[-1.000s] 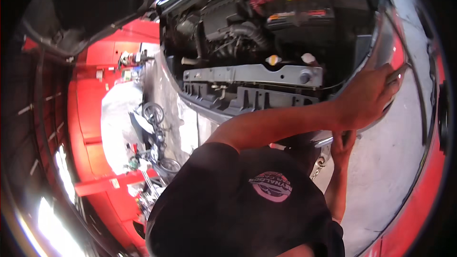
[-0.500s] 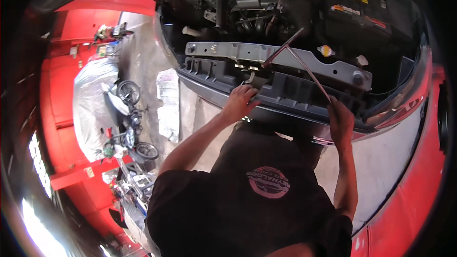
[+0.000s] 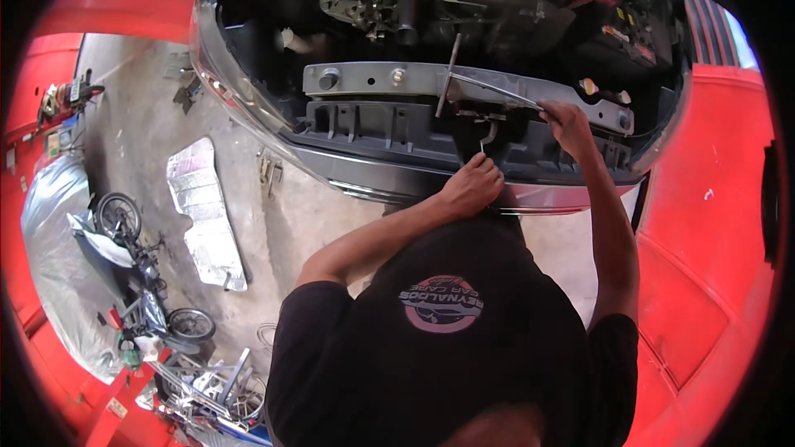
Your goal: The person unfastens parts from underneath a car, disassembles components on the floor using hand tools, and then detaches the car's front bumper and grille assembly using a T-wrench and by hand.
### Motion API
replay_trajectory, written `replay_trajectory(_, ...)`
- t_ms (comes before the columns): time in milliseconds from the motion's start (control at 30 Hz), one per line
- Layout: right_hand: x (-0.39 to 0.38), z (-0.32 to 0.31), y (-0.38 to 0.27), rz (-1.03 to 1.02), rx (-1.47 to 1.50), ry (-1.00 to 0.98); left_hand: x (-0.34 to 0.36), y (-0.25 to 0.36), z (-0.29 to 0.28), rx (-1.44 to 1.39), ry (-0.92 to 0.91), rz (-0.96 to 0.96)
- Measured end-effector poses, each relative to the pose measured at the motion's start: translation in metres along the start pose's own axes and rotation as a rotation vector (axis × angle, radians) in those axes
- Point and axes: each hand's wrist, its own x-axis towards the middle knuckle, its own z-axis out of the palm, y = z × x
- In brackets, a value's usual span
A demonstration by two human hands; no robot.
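Observation:
My right hand is closed round the end of the long shaft of a T-handle wrench. Its crossbar stands over the grey metal crossmember at the front of the car's engine bay. Below, the fingertips of my left hand are pinched at the lower end of a bent metal latch lever. That lever hangs from the hood latch, in a gap of the black plastic panel behind the bumper. Whatever else lies under my left fingers is hidden.
The front bumper runs between my body and the engine bay. A battery sits at the far right of the bay. On the floor to the left lies a silver reflective sheet, with a motorcycle beyond it. Red panels rise at right.
The T-handle wrench has swung so its crossbar is nearly upright, over the crossmember. My left fingers have drawn together at the lever's lower end. The view has shifted, showing more floor at left.

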Motion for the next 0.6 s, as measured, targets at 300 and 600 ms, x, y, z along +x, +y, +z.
replay_trajectory(300,0.016,0.015,0.014,-0.072,-0.466,-0.132,-0.043,0.003,-0.006,-0.123,0.121,-0.151)
replay_trajectory(600,-0.031,0.031,-0.035,-0.192,-0.032,0.131,-0.147,-0.028,-0.044,-0.141,0.743,-0.876)
